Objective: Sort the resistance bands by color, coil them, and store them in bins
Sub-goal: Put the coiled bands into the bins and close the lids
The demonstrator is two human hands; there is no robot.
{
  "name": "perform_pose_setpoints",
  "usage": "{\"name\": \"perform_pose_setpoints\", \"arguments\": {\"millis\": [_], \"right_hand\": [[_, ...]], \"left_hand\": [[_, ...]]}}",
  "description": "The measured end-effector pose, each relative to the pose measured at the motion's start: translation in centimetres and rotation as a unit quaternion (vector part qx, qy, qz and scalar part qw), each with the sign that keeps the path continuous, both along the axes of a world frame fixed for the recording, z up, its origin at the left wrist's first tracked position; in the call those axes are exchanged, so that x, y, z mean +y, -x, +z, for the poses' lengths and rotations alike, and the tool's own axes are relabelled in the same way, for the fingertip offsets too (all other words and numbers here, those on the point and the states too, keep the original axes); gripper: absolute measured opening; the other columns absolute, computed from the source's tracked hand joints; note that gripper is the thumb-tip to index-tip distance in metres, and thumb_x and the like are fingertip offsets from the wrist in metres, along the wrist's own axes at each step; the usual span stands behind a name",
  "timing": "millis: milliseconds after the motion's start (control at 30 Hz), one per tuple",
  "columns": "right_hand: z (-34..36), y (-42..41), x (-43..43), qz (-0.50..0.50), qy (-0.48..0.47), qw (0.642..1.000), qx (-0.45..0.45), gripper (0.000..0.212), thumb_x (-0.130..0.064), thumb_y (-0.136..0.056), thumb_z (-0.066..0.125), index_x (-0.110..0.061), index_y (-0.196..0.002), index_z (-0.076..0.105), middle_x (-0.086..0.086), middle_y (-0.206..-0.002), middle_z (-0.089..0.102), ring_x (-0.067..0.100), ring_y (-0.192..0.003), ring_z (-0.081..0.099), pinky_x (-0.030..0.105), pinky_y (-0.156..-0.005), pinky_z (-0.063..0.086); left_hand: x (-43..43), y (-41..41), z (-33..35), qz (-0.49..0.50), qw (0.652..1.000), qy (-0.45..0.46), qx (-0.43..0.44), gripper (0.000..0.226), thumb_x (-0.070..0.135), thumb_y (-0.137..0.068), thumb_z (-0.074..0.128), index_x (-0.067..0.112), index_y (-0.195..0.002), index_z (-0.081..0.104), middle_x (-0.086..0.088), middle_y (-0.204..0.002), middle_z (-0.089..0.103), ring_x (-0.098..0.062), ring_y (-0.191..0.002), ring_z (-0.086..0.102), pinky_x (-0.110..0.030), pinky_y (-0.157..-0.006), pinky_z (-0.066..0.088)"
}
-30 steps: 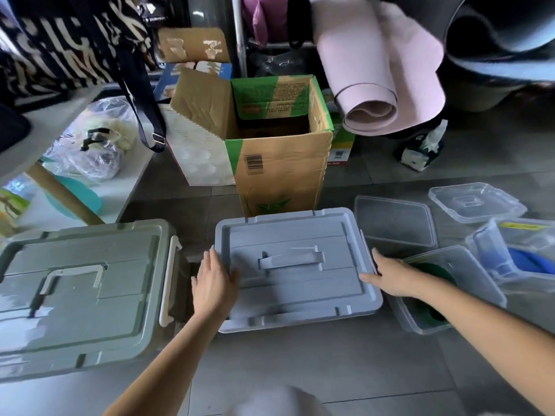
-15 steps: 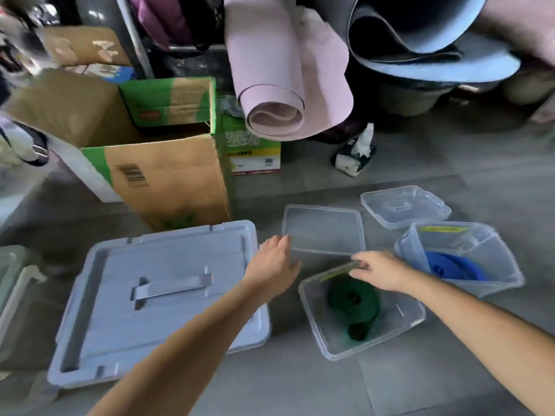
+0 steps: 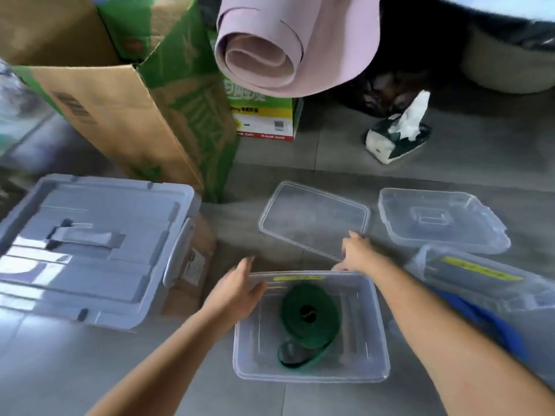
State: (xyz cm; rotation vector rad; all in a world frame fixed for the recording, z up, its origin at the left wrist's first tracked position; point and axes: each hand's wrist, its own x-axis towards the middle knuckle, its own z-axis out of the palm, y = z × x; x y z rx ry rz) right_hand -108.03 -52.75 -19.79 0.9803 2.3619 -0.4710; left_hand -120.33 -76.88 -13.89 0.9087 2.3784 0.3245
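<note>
Green band (image 3: 309,313) sits coiled in the near bin (image 3: 312,376). Flat lid (image 3: 312,214) lies at the bin's 12 o'clock, its long side running roughly 9-to-3. Right hand (image 3: 357,253) is closer, on the lid's near corner, but it's too blurry to tell if it's gripping. Left hand (image 3: 240,286) rests loose-fingered on the bin rim. Count: two bins, two lids, one green band, one blue band (image 3: 495,325).

Daylit, motion-blurred, with glare on grey lid (image 3: 96,250).

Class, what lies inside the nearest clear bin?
Inside the clear bin, a coiled green resistance band lies on its floor. The left hand hides the far left corner.
</note>
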Motion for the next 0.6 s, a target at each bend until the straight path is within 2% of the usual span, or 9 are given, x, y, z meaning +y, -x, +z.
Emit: {"name": "perform_pose_setpoints", "arguments": {"millis": [67,133,233,300,400,433,500,567,600], "right_hand": [[-0.5,-0.4,0.8,0.061,-0.033,0.997,-0.024,0.049,-0.040,-0.076,0.073,-0.017,-0.115,0.054,0.011,-0.142,0.027,0.034,-0.130,0.034,0.039,-0.098,0.042],[-0.6,-0.9,1.2,0.109,-0.065,0.992,-0.024,0.020,-0.034,-0.083,0.066,-0.027,-0.099,0.055,0.008,-0.138,0.031,0.033,-0.129,0.033,0.037,-0.089,0.044],[0.0,-1.5,1.2,0.154,-0.098,0.983,0.012,0.004,-0.025,-0.089,0.054,-0.028,-0.090,0.052,0.007,-0.142,0.040,0.029,-0.122,0.045,0.031,-0.080,0.043],[1.4,-1.6,1.3,0.141,-0.139,0.976,0.093,0.004,-0.024,-0.089,0.049,-0.026,-0.091,0.051,0.002,-0.126,0.056,0.027,-0.107,0.056,0.031,-0.075,0.043],[4.2,-1.9,1.3,0.024,-0.144,0.951,0.272,0.004,-0.026,-0.093,0.046,-0.025,-0.089,0.045,0.004,-0.091,0.066,0.031,-0.079,0.060,0.033,-0.062,0.041],[5.2,-2.2,1.3,-0.033,-0.122,0.931,0.342,0.003,-0.025,-0.094,0.048,-0.023,-0.092,0.048,0.006,-0.086,0.066,0.033,-0.076,0.059,0.035,-0.062,0.043],[7.4,-2.9,1.2,-0.152,-0.047,0.855,0.494,0.003,-0.019,-0.093,0.053,-0.019,-0.091,0.056,0.005,-0.085,0.067,0.024,-0.079,0.062,0.033,-0.069,0.047],[9.7,-4.1,0.7,-0.223,0.000,0.771,0.597,0.011,-0.012,-0.093,0.051,-0.020,-0.088,0.057,-0.003,-0.082,0.068,-0.001,-0.079,0.064,0.016,-0.071,0.047],[10.8,-4.7,0.3,-0.243,0.011,0.748,0.618,0.015,-0.012,-0.094,0.049,-0.023,-0.087,0.057,-0.009,-0.081,0.067,-0.009,-0.076,0.062,0.008,-0.069,0.044]], "left_hand": [[0.5,-0.3,0.0,0.011,1.000,0.005,0.000,0.064,0.036,-0.092,0.053,0.015,-0.146,0.025,-0.011,-0.142,0.044,-0.026,-0.129,0.043,-0.028,-0.098,0.036],[1.1,-0.5,0.0,0.011,1.000,0.005,0.005,0.065,0.037,-0.092,0.053,0.016,-0.146,0.024,-0.011,-0.142,0.043,-0.026,-0.129,0.043,-0.029,-0.099,0.036],[1.2,-0.2,0.0,0.005,1.000,0.001,0.010,0.067,0.039,-0.091,0.054,0.017,-0.146,0.024,-0.012,-0.140,0.042,-0.027,-0.126,0.045,-0.029,-0.099,0.036],[1.1,0.2,0.3,0.006,1.000,-0.015,0.022,0.068,0.038,-0.090,0.056,0.016,-0.146,0.025,-0.014,-0.139,0.042,-0.028,-0.125,0.046,-0.029,-0.098,0.035],[1.5,1.3,0.9,0.051,0.996,-0.071,0.031,0.072,0.032,-0.088,0.061,0.016,-0.147,0.022,-0.013,-0.143,0.037,-0.028,-0.127,0.043,-0.030,-0.099,0.035],[1.8,1.6,1.2,0.074,0.992,-0.098,0.023,0.075,0.030,-0.088,0.063,0.018,-0.147,0.020,-0.013,-0.145,0.033,-0.029,-0.128,0.042,-0.031,-0.099,0.035],[2.4,2.1,1.9,0.109,0.982,-0.153,0.010,0.082,0.027,-0.086,0.065,0.019,-0.149,0.013,-0.011,-0.149,0.024,-0.031,-0.129,0.040,-0.032,-0.099,0.035],[2.8,2.7,2.6,0.134,0.972,-0.192,0.023,0.090,0.031,-0.084,0.068,0.017,-0.150,0.008,-0.009,-0.154,0.015,-0.030,-0.135,0.032,-0.037,-0.106,0.031],[2.9,2.8,2.9,0.151,0.965,-0.214,0.023,0.093,0.035,-0.083,0.068,0.017,-0.150,0.007,-0.008,-0.156,0.012,-0.028,-0.139,0.026,-0.040,-0.110,0.027]]}}
